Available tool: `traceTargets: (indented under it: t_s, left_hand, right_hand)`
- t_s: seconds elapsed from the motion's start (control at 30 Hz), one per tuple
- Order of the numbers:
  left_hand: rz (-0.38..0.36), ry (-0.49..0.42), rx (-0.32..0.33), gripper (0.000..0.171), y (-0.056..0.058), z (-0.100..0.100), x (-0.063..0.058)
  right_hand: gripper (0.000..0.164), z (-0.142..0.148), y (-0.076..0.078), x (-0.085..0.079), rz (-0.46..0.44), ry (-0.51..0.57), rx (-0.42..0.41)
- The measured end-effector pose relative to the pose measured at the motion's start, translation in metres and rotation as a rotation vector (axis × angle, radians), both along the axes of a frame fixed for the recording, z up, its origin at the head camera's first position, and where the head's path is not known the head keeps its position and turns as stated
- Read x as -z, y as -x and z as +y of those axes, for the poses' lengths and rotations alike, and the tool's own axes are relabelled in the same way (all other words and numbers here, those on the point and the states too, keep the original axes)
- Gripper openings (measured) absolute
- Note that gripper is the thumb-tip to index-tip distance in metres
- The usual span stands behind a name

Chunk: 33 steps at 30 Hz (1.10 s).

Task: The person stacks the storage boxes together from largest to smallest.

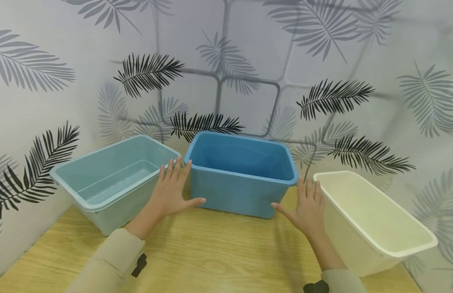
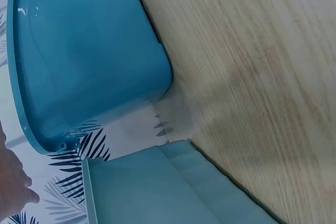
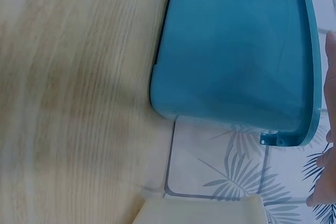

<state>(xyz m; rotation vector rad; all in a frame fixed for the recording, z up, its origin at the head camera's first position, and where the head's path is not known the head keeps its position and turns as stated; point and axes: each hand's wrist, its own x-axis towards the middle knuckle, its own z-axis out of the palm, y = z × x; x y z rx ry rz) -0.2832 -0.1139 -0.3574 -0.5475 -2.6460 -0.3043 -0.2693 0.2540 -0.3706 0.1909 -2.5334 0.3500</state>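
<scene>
A blue plastic bin (image 1: 231, 191) stands at the back middle of the wooden table, and I see into its hollow. My left hand (image 1: 171, 191) is spread near its left front corner, between it and a pale teal bin (image 1: 116, 215). On the other side, my right hand (image 1: 305, 207) is spread near the blue bin's right front corner, beside a cream bin (image 1: 354, 240). Both hands have straight fingers and hold nothing. In the left wrist view the left hand (image 2: 13, 182) shows only partly at the edge; likewise the right hand (image 3: 328, 129) in the right wrist view.
The wooden table (image 1: 212, 252) runs toward me in front of the bins. Behind them hangs a pale wall covering (image 1: 248, 53) with grey and black leaf prints. Dark wrist straps (image 1: 140, 265) show below the sleeves.
</scene>
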Motion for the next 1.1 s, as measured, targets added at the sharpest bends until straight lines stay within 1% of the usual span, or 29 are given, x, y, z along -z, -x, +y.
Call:
traceTargets:
  t_s: [0.17,0.3,0.53,0.73,0.87,1.03,1.1]
  left_hand:
    - [-0.033,-0.001,-0.002,0.11,0.006,0.003,-0.004]
    - [-0.059,-0.002,-0.001,0.109,0.012,0.006,-0.008]
    - [-0.123,0.006,-0.018,0.106,0.029,0.008,-0.01]
    - [-0.131,0.02,-0.043,0.105,0.041,0.011,-0.016]
    - [-0.149,0.026,-0.053,0.105,0.045,0.013,-0.019]
    - [-0.176,0.031,-0.059,0.105,0.047,0.016,-0.02]
    - [-0.184,0.024,-0.058,0.105,0.048,0.017,-0.02]
  right_hand:
    - [0.111,-0.003,0.006,-0.006,-0.07,0.016,-0.005]
    - [0.111,-0.006,0.011,-0.011,-0.079,0.005,0.009]
    - [0.111,-0.009,0.023,-0.016,-0.117,0.011,0.007]
    - [0.108,-0.01,0.031,-0.019,-0.125,0.028,0.006]
    - [0.108,-0.011,0.034,-0.02,-0.146,0.025,0.0]
    - [0.108,-0.011,0.04,-0.02,-0.146,0.007,-0.004]
    - [0.108,-0.011,0.042,-0.021,-0.158,0.014,-0.009]
